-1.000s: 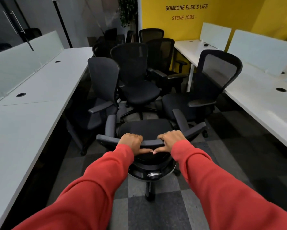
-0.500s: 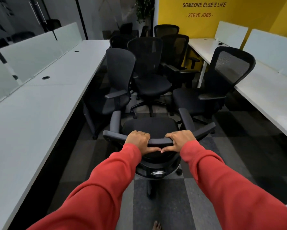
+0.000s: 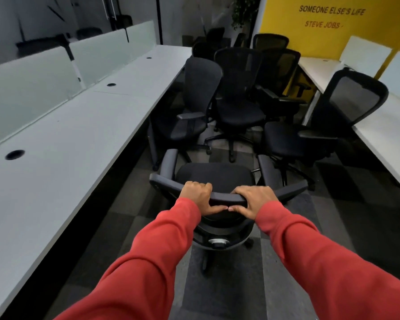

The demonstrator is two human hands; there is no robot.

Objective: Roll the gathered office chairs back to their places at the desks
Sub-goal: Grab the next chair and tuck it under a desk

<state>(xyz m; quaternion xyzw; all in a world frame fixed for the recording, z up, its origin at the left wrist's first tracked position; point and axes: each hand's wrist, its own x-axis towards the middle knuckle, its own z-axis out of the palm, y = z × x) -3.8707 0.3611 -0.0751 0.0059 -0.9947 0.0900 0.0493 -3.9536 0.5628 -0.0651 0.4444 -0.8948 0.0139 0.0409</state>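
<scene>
While the left hand (image 3: 198, 196) and right hand (image 3: 254, 200) both grip the top of the chair (image 3: 214, 179), thumbs almost touching, it stands in the aisle right in front of the person, seat pointing away. The left desk (image 3: 78, 135) is nearer than the right desk (image 3: 391, 128), so a left turn looks easiest.

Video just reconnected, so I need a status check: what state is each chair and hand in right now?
Near chair, upright in the aisle, held by its backrest top.
Left hand, grips the backrest top.
Right hand, grips the backrest top beside it.
Gathered chairs, upright, bunched ahead between the desks.
</scene>
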